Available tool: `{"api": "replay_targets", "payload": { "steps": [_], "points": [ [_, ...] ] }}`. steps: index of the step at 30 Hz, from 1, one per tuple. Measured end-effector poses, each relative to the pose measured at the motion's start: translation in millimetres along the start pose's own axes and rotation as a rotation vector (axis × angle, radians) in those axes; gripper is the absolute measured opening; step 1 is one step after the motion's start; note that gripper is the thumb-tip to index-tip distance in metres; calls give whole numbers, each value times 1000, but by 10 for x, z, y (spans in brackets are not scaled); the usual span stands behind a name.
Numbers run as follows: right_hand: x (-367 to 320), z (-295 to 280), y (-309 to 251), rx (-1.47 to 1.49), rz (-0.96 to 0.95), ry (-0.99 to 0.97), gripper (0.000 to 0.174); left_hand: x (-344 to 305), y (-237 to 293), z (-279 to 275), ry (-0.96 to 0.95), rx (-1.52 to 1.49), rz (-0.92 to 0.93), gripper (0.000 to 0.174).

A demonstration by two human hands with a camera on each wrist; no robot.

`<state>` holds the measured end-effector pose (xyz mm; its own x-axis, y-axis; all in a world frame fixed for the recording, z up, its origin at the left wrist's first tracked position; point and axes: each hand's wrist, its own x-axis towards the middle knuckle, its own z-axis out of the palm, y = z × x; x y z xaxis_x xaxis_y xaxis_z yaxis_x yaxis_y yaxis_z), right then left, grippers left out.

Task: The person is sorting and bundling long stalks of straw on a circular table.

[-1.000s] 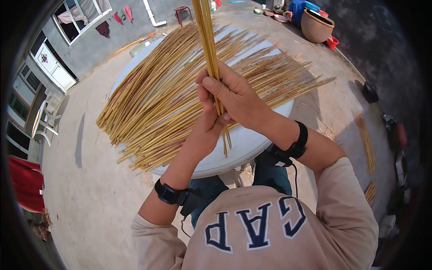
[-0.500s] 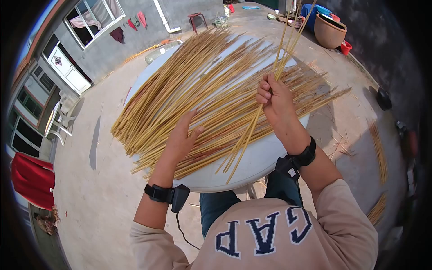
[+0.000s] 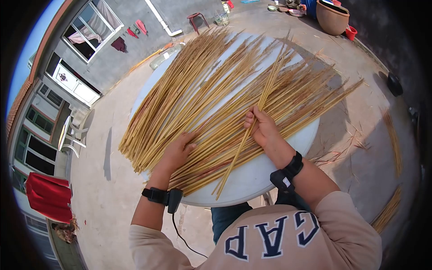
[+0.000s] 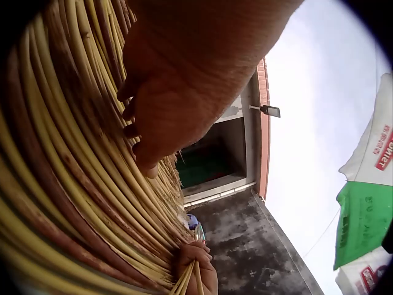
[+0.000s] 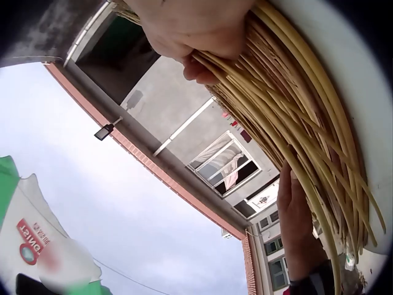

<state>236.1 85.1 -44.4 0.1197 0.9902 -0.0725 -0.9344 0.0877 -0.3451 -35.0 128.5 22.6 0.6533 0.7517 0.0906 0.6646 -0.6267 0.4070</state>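
Note:
Dry, yellow-brown plant stalks (image 3: 175,96) with feathery heads lie fanned across a round white table (image 3: 256,180). My right hand (image 3: 262,128) grips a few stalks (image 3: 239,150), their cut ends pointing towards me and their heads overlapping the pile in the head view. Over on the left, my left hand (image 3: 177,152) rests on the lower part of the pile, thumb held apart and fingers touching the stalks. The left wrist view shows these fingertips against the stalks, with the right hand (image 4: 198,265) beyond.
On the ground to the right lie more stalks (image 3: 392,139) and a short bundle (image 3: 388,209). A clay pot (image 3: 332,18) and a red bucket (image 3: 351,32) stand at the back right. A white chair (image 3: 67,137) is at left. A cable (image 3: 180,234) hangs from the left wrist camera.
The hands were together around upright stalks; the left has let go and moved down-left to the pile. The right has lowered the held stalks over the table's right part.

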Motion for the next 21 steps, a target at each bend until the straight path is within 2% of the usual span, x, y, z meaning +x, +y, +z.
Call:
{"api": "replay_targets", "payload": {
  "steps": [1, 2, 5, 8, 9, 11, 15, 18, 20, 21],
  "points": [
    [-1, 4, -7, 6, 9, 3, 19, 45, 34, -56, 12, -69, -101, 33],
    [-3, 3, -6, 13, 19, 7, 19, 118, -54, -51, 6, -68, -107, 33],
    [-6, -3, 1, -5, 19, 12, 18, 384, -304, -17, 253, 143, -1, 24],
    [-16, 13, -22, -13, 39, 17, 18, 611, -264, 55, 316, 281, 64, 19],
    [-15, 11, -25, -14, 33, 19, 18, 654, -237, 92, 315, 278, 70, 19],
    [-17, 11, -26, -15, 46, 7, 18, 745, -191, 157, 277, 490, 175, 9],
    [-24, 23, -31, -19, 45, 19, 18, 841, -275, 304, 296, 682, 211, 6],
    [-25, 16, -21, -19, 40, 10, 18, 839, -285, 330, 282, 708, 152, 4],
    [-29, 15, -26, -24, 43, 9, 18, 849, -258, 326, 275, 607, -18, 9],
    [-31, 16, -28, -21, 40, 10, 18, 851, -243, 317, 273, 609, -15, 9]
  ]
}}
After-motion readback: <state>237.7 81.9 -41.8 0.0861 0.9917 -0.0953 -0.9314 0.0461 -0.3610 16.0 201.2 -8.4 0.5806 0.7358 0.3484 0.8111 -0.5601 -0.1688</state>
